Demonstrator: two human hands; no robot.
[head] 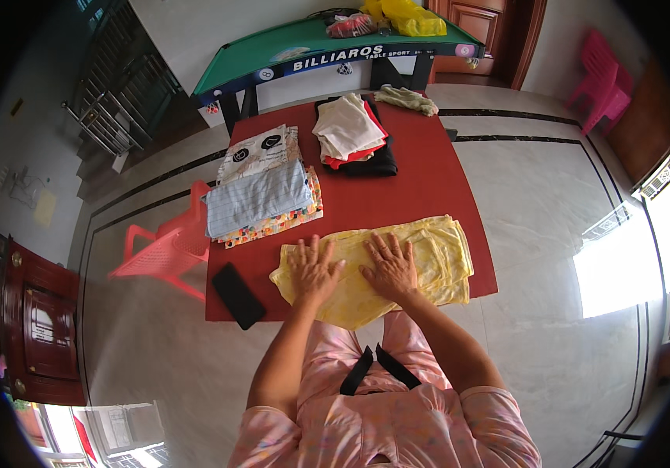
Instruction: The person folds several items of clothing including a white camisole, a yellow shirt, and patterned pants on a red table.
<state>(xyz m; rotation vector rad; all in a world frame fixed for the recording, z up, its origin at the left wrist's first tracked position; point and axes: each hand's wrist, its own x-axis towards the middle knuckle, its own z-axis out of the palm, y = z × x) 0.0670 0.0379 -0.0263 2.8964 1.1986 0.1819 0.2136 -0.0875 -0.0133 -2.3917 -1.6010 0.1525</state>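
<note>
A folded yellow patterned garment lies across the near edge of the red table, part of it hanging over that edge. My left hand rests flat on its left part, fingers spread. Palm down on the middle of the cloth is my right hand, its fingers also apart. Neither hand grips the fabric. Beyond my left hand are a folded light-blue striped cloth, a colourful dotted cloth partly under it, and a white printed cloth.
A black smartphone sits at the near left corner. Farther back lie a pile of white, red and black clothes and a pale green cloth. A pink plastic chair stands at the left; a billiard table is behind.
</note>
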